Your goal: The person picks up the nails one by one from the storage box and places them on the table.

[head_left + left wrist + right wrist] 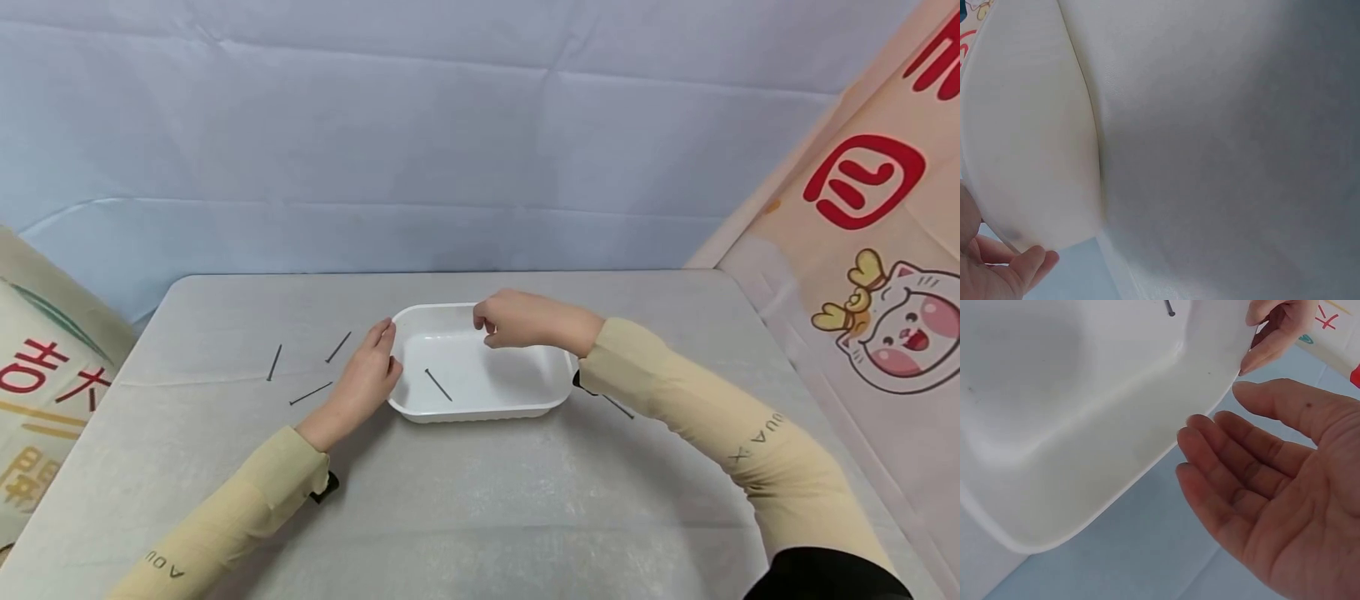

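Note:
A white plastic tray (480, 408) stands near the middle of the table, with one nail (438, 385) lying in it. My left hand (363, 375) grips its left rim; in the left wrist view the fingers (1034, 265) bend round the tray's edge. Over the tray's far side hovers my right hand (525, 319). The right wrist view shows that hand (1272, 469) with loosely bent fingers and thumb apart, nothing between them, fingertips close to the rim. The same nail's head (1172, 313) shows at the top of that view.
Left of the tray lie three nails, a left one (274, 362), a far one (338, 347) and a near one (311, 393). Another nail (619, 407) lies right of the tray, partly under the right forearm. A pale cloth wall (450, 167) rises behind the table.

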### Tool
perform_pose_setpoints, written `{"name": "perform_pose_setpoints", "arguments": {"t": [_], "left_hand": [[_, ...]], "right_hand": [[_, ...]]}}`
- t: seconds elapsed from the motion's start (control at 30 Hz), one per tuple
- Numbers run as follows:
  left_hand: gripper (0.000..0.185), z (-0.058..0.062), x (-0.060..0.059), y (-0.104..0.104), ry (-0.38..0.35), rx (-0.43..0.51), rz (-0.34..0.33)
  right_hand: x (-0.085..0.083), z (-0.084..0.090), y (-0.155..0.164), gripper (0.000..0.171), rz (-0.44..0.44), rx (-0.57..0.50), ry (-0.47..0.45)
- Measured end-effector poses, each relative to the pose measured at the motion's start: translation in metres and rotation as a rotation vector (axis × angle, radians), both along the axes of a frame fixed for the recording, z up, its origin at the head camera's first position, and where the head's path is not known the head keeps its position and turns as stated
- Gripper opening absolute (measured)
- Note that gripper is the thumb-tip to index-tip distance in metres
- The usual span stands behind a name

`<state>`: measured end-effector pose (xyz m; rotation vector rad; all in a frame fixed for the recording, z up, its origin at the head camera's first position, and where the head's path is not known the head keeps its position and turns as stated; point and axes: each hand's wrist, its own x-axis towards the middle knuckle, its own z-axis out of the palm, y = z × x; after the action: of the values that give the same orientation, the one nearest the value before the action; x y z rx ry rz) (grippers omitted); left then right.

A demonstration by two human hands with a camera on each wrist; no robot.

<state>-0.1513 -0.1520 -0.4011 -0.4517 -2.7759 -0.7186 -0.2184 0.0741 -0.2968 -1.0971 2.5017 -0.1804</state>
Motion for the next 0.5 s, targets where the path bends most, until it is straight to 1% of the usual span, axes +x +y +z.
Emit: {"name": "perform_pose_setpoints", "arguments": {"t": [0.5], "left_hand": [[0.049, -0.001, 0.004, 0.003, 0.015, 0.001, 0.009]], "right_hand": [[0.0, -0.011, -0.024, 0.023, 0.047, -0.03, 0.01]]}}
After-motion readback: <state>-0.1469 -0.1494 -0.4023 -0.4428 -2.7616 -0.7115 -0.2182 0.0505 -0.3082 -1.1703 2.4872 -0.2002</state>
